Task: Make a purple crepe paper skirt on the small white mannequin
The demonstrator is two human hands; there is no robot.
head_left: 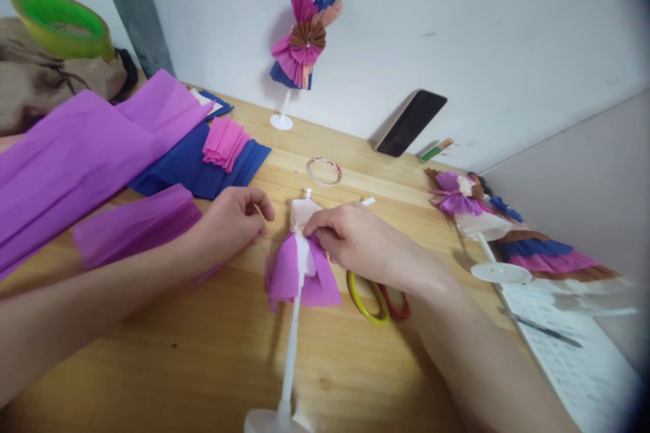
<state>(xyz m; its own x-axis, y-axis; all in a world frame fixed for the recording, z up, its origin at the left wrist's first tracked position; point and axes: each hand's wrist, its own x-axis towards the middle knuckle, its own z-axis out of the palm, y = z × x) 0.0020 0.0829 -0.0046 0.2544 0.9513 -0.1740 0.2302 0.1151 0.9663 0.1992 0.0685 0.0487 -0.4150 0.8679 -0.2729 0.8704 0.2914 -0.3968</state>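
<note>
A small white doll dress form [305,258] lies tilted on its stand, its base toward me. A white wrap covers its top, and a purple crepe paper skirt [284,270] hangs around its waist, parted over the white body. My right hand [350,237] pinches the skirt's upper edge at the waist between thumb and forefinger. To the left of the form, my left hand [236,216] hovers with loosely curled fingers, a gap between thumb and forefinger and nothing seen in it. Scissors [370,301] with yellow and red handles lie partly beneath my right wrist.
Purple crepe paper [101,142], blue paper [177,166] and pleated pink paper [226,143] lie left. A dressed form [305,34] stands at the back near a tape ring [325,171] and phone [412,123]. More dressed forms [500,272] and a notebook [569,358] occupy the right.
</note>
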